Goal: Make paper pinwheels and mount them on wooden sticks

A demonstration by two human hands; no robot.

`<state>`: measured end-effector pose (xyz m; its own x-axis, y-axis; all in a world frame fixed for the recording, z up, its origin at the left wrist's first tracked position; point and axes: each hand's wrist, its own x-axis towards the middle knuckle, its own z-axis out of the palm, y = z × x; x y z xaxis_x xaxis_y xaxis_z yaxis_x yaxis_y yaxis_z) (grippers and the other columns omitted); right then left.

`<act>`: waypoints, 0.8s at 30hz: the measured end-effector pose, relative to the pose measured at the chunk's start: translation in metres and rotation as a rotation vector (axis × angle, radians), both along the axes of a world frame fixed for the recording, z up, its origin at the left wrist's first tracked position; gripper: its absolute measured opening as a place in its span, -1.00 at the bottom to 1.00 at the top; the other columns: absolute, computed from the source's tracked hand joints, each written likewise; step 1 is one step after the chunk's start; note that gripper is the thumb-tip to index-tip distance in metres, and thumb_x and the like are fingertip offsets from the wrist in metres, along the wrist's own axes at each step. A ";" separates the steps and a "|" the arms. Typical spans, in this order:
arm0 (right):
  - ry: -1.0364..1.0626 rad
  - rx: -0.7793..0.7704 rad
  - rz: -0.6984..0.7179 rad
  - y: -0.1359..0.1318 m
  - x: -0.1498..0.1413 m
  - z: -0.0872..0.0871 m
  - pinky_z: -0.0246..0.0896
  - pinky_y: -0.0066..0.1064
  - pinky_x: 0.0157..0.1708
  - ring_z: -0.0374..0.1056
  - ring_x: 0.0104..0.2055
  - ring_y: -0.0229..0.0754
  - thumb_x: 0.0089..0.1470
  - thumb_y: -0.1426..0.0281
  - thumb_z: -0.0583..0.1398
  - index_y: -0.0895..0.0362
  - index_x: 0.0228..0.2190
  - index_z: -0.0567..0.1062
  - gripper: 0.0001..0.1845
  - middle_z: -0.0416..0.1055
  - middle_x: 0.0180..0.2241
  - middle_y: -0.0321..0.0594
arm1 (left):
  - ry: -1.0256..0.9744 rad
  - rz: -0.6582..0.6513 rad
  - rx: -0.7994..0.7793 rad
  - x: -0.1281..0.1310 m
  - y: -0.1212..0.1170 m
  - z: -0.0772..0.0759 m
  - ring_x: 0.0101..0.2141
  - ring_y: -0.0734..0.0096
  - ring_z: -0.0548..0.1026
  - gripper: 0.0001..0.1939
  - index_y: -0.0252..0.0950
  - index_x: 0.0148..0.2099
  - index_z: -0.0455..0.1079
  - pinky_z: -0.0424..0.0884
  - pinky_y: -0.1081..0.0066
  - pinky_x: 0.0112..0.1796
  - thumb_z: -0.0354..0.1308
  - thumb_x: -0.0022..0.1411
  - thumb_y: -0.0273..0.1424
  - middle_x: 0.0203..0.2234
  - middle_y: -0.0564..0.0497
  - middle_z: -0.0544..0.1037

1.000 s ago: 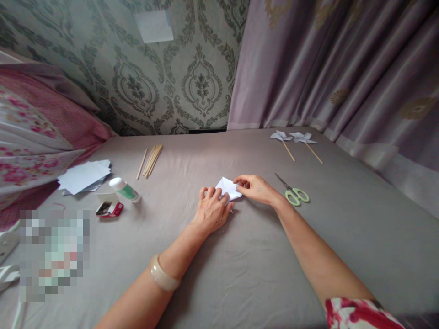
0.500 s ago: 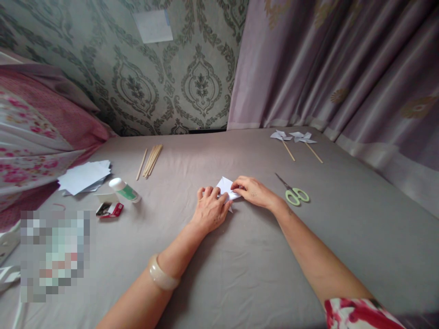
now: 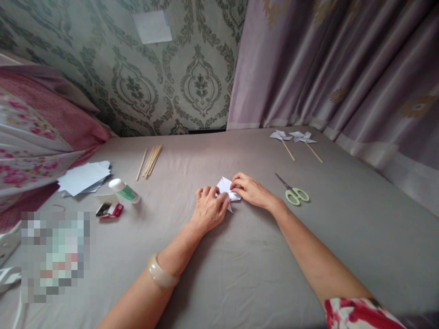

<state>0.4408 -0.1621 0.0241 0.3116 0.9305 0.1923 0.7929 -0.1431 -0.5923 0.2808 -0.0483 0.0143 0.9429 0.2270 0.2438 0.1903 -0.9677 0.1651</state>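
Observation:
A white paper pinwheel (image 3: 224, 184), with cut and folded corners, lies on the grey cloth between my hands. My left hand (image 3: 209, 209) covers its left side, its thumb and fingers curled and closed on the paper near the centre. From the right, my right hand (image 3: 252, 189) pinches a corner of the same paper between thumb and fingers. Parts of the pinwheel are hidden under both hands. Scissors with pale green handles (image 3: 297, 196) rest to the right of my right hand, blades pointing away.
Two finished pinwheels on sticks (image 3: 281, 136) lie at the back right. On the left are wooden sticks (image 3: 152, 161), a stack of white paper (image 3: 84, 178), a glue stick (image 3: 125, 191) and a small open red box (image 3: 110, 210). A blurred patch covers something at lower left.
My right hand's fingers have shifted very slightly over the paper's corner. My left hand stays pressed on the pinwheel, and the other things lie as before.

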 end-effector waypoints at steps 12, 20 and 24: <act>0.016 -0.071 -0.026 -0.012 0.006 0.011 0.20 -0.43 -0.20 0.32 -0.32 -0.31 0.04 0.57 0.11 0.15 -0.30 0.51 -0.79 0.33 -0.16 -0.18 | -0.007 -0.014 0.013 -0.001 0.001 -0.001 -0.11 0.18 0.29 -0.63 -0.14 -0.07 0.44 0.08 0.11 -0.01 -0.16 0.36 -0.17 -0.13 -0.09 0.42; -0.063 -0.236 0.019 -0.022 -0.013 0.032 0.15 -0.44 -0.28 0.31 -0.35 -0.26 -0.02 0.38 0.26 0.09 -0.30 0.52 -0.84 0.36 -0.28 -0.25 | -0.008 -0.004 -0.011 -0.001 -0.001 0.000 -0.10 0.18 0.28 -0.65 -0.14 -0.07 0.44 0.08 0.11 0.00 -0.16 0.36 -0.24 -0.13 -0.09 0.41; -0.088 -0.220 0.012 -0.011 -0.017 0.022 0.12 -0.44 -0.27 0.33 -0.29 -0.22 0.07 0.39 0.20 0.11 -0.37 0.53 -0.90 0.44 -0.29 -0.21 | 0.000 -0.003 -0.007 -0.001 -0.001 0.001 -0.10 0.17 0.28 -0.66 -0.13 -0.05 0.43 0.08 0.12 -0.01 -0.16 0.36 -0.29 -0.13 -0.09 0.42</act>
